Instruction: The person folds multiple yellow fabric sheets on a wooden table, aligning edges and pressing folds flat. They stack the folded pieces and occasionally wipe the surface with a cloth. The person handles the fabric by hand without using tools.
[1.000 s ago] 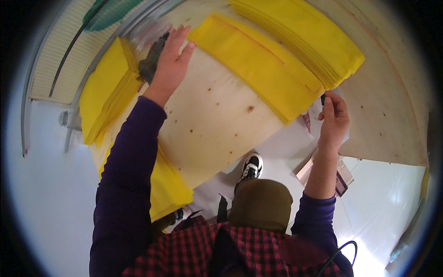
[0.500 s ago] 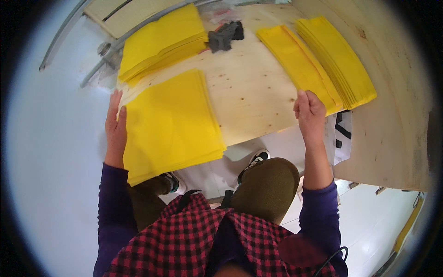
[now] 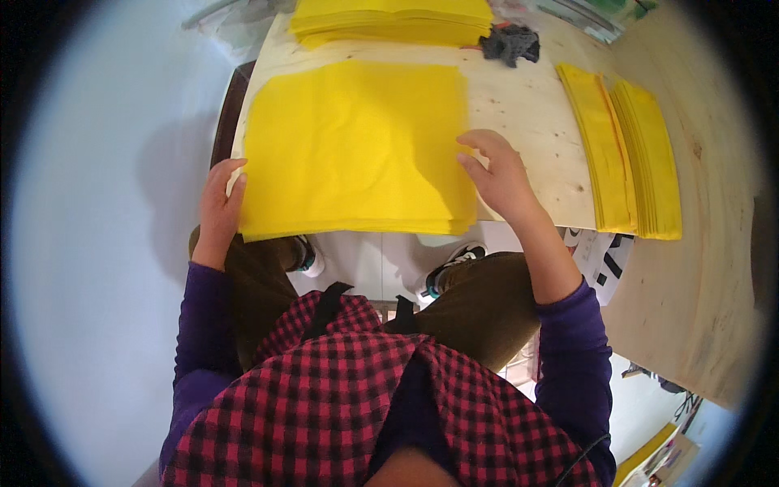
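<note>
A stack of flat yellow fabric-like sheets (image 3: pixel 357 150) lies in front of me, its near edge at the table's front edge. At the stack's left side is my left hand (image 3: pixel 221 199), fingers bent, thumb apart, holding nothing that I can see. By the right edge of the stack, my right hand (image 3: pixel 497 172) has its thumb and fingers parted with nothing between them. Both hands are close to the sheets; whether they touch them I cannot tell.
Beyond the stack lies another yellow pile (image 3: pixel 389 24), with a crumpled dark grey cloth (image 3: pixel 511 45) beside it. Two narrow folded yellow bundles (image 3: pixel 596 150) rest at the right, near a wooden panel (image 3: pixel 714 162). The wooden table (image 3: pixel 540 122) ends just before my knees.
My view has turned left. My right hand has gone from a closed shape near the folded bundles to the stack's right edge and has opened. My left hand's fingers have bent.
</note>
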The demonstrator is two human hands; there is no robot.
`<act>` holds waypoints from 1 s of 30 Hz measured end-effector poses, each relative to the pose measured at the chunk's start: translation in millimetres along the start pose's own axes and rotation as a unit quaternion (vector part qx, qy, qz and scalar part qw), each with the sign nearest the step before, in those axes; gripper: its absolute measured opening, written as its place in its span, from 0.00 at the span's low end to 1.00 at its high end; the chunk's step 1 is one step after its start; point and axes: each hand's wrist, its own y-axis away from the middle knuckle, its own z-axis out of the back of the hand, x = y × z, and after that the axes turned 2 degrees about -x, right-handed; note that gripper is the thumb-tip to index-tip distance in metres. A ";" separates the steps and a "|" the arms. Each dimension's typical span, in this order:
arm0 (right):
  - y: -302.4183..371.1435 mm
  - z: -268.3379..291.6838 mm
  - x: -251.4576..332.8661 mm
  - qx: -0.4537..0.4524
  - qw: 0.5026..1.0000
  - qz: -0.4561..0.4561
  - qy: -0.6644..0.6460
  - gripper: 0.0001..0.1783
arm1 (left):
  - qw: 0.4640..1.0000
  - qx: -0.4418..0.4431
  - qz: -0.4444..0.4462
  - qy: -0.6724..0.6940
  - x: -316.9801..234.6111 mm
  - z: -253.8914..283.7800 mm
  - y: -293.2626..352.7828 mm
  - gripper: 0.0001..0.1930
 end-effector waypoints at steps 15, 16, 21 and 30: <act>-40.5 -47.7 -2.6 0.006 0.981 -0.010 0.193 0.13 | 0.968 0.131 -0.171 -0.127 46.1 -30.1 -89.8 0.11; -42.2 -47.8 -2.2 0.000 0.981 -0.002 0.195 0.13 | 0.970 0.118 -0.173 -0.122 46.2 -32.2 -96.5 0.11; -33.0 -40.0 13.9 -0.007 0.982 0.036 0.183 0.14 | 0.968 0.116 -0.200 -0.098 40.8 -20.2 -89.0 0.10; -74.6 -59.4 -3.0 -0.007 0.973 -0.053 0.224 0.13 | 0.967 0.094 -0.197 -0.133 59.1 -53.1 -126.0 0.07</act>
